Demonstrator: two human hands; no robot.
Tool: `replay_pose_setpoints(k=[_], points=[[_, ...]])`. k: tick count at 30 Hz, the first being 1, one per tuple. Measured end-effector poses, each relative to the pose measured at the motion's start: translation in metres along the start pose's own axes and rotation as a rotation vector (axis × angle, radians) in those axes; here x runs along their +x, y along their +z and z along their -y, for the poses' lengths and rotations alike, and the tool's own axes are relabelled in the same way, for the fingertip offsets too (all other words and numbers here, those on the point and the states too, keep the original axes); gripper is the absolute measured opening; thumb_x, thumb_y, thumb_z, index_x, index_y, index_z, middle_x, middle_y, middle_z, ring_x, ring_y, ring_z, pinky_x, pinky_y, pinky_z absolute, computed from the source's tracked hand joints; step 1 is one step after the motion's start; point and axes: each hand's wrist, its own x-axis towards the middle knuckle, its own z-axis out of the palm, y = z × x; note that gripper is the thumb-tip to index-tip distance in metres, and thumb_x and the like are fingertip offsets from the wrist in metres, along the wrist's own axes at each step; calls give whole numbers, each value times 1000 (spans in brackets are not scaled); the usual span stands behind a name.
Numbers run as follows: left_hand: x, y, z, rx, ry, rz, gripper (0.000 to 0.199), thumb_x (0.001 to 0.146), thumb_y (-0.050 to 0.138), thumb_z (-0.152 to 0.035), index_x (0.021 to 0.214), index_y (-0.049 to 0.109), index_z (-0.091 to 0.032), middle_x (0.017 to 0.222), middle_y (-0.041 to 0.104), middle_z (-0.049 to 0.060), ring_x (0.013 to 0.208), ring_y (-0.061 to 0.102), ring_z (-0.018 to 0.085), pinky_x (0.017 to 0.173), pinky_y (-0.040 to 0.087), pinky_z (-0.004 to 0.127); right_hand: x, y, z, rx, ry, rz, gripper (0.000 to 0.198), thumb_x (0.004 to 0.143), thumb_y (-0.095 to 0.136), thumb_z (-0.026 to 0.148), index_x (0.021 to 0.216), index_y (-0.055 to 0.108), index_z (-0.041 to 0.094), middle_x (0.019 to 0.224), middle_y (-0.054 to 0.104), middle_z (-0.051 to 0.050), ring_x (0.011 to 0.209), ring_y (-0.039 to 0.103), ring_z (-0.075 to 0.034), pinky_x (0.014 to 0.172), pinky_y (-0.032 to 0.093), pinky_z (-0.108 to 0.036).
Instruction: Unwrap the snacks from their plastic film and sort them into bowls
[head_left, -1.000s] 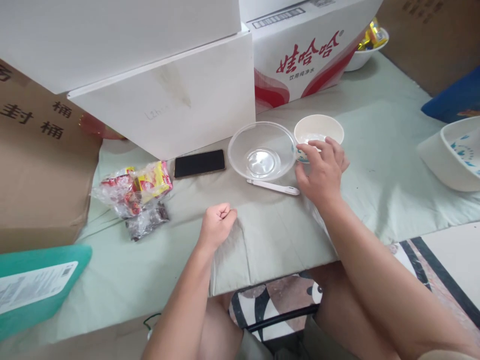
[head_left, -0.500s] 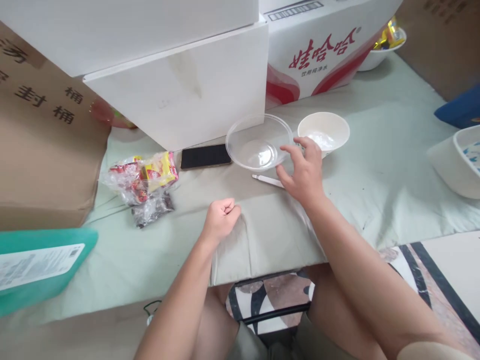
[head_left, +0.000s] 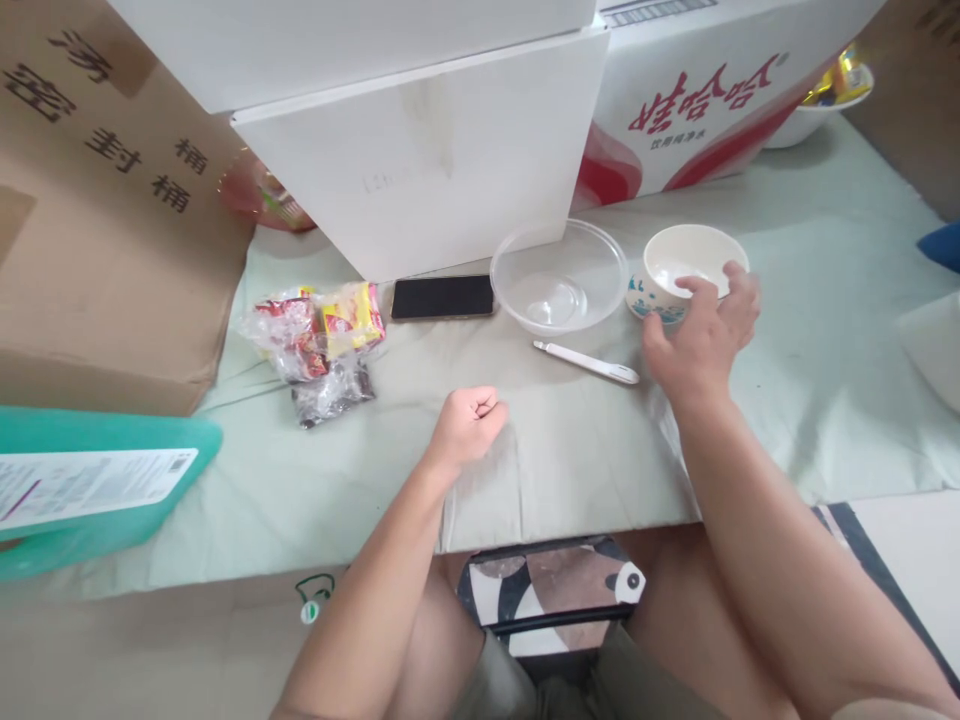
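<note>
My left hand (head_left: 471,425) rests on the cloth as a closed fist, and nothing sticks out of it. With fingers spread and slightly curled, my right hand (head_left: 701,335) is at the near side of a white paper bowl (head_left: 660,300) with a blue print. Whether its fingertips touch the bowl I cannot tell. Left of that bowl stands a clear plastic bowl (head_left: 559,300). A slim white tool with a small tip (head_left: 589,362) lies in front of them. Beside the clear bowl is a black phone (head_left: 442,297), screen up.
Snack packets (head_left: 319,335) in clear wrap lie at left. White boxes (head_left: 420,170) and a red-and-white carton (head_left: 675,130) stand behind. A brown carton (head_left: 112,250) and a green container (head_left: 105,490) flank the left. A bowl of yellow packets (head_left: 814,110) sits far right.
My right hand has moved right, from beside the clear bowl to the paper bowl, uncovering the white tool. My left fist stays in place. The whole view has shifted.
</note>
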Motion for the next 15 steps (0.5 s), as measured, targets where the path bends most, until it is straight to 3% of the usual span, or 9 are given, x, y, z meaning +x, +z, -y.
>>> replay_pose_setpoints(k=[3, 6, 11, 13, 15], points=[[3, 2, -1, 1, 4, -3, 36, 73, 50, -26, 58, 17, -22, 57, 14, -5, 54, 16, 8, 54, 13, 28, 2, 3, -11, 101, -144, -36, 39, 83, 57, 25, 122, 52, 22, 147, 40, -22, 144, 36, -40, 111, 34, -60], [6, 3, -2, -11, 27, -15, 36, 73, 50, -25, 58, 17, -21, 58, 14, -5, 54, 16, 8, 54, 13, 28, 6, 3, -16, 179, -201, -145, 42, 79, 58, 22, 120, 52, 17, 134, 47, -23, 134, 45, -39, 108, 38, -60], [1, -3, -1, -42, 60, -66, 37, 74, 50, -23, 58, 17, -22, 58, 14, -5, 53, 15, 9, 53, 12, 29, 0, -5, 6, 230, -304, -295, 37, 76, 58, 16, 112, 53, 20, 115, 57, -19, 116, 56, -34, 96, 46, -55], [-4, -11, 0, -45, 98, -150, 38, 75, 51, -22, 58, 17, -22, 57, 14, -5, 53, 16, 9, 53, 14, 29, -12, -6, 24, 270, -383, -300, 30, 76, 55, 16, 106, 53, 22, 104, 61, -14, 104, 61, -30, 86, 51, -49], [-10, -22, 1, -44, 147, -310, 41, 77, 53, -22, 57, 17, -22, 56, 15, -5, 53, 16, 9, 52, 16, 28, -28, -5, 44, 322, -476, -225, 20, 79, 53, 15, 97, 54, 25, 89, 62, -8, 86, 63, -25, 76, 51, -43]])
